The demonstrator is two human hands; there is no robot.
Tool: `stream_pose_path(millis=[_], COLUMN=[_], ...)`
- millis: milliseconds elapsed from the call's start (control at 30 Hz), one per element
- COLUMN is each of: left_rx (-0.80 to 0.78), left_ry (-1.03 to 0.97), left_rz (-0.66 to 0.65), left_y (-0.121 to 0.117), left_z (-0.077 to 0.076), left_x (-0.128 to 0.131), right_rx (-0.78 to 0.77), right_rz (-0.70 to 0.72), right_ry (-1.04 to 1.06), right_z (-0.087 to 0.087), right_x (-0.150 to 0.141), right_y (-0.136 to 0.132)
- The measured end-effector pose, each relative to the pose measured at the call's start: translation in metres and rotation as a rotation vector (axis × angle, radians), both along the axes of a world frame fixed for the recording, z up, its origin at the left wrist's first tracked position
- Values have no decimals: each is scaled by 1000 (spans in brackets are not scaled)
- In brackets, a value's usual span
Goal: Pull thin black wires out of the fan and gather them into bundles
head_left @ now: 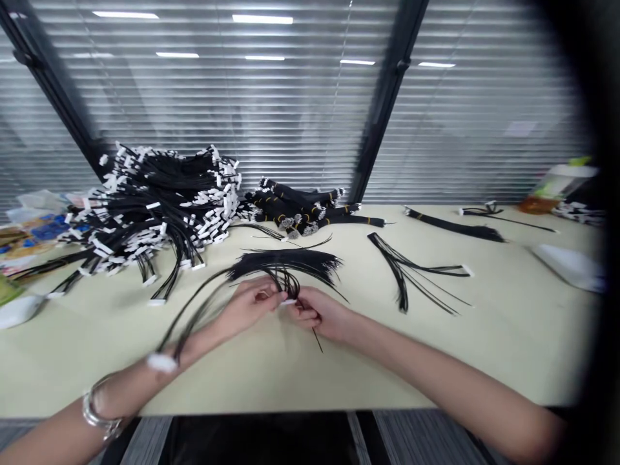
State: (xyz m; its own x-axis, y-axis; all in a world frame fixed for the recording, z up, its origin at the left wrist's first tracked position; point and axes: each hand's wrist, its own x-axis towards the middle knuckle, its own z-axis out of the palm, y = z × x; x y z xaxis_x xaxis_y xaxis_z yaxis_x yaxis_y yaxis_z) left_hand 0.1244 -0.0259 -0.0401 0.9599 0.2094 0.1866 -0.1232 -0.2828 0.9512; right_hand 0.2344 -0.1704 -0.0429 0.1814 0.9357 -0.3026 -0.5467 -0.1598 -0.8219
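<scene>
Head view: left hand (249, 307) and right hand (320, 314) pinch black wires (285, 265) between them.

A pale tabletop (484, 349) stands before closed grey blinds (484, 129), seemingly behind glass reflecting ceiling lights (262, 19).

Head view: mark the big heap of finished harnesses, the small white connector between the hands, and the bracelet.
Heap of finished harnesses (155, 200), head view, middle of the pile.
White connector (289, 301), head view, its body.
Bracelet (97, 413), head view, band on the left wrist.
</scene>
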Motion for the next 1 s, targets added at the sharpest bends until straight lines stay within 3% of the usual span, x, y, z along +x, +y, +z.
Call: stream_pose_path(millis=[133, 233, 333, 467, 600, 733, 867, 1000], left_rx=[-18, -66, -153, -336, -537, -700, -768, -776], left_ry=[53, 74, 102, 124, 196, 227, 165, 100], left_rz=[31, 36, -29, -101, -113, -145, -160, -172], left_y=[3, 6, 6, 3, 7, 9, 7, 7], left_z=[-3, -1, 1, 1, -1, 0, 5, 6], left_x=[2, 1, 0, -2, -4, -5, -7, -8], right_rx=[9, 80, 117, 65, 60, 55, 103, 201], right_rz=[-20, -85, -102, -139, -188, -361, -534, -587], right_ry=[-33, -245, -450, -529, -414, -183, -261, -397], right_z=[3, 3, 0, -1, -3, -8, -3, 7], right_x=[-1, -4, -7, -8, -1, 15, 27, 29], right_y=[-9, -14, -16, -15, -15, -15, -15, -17])
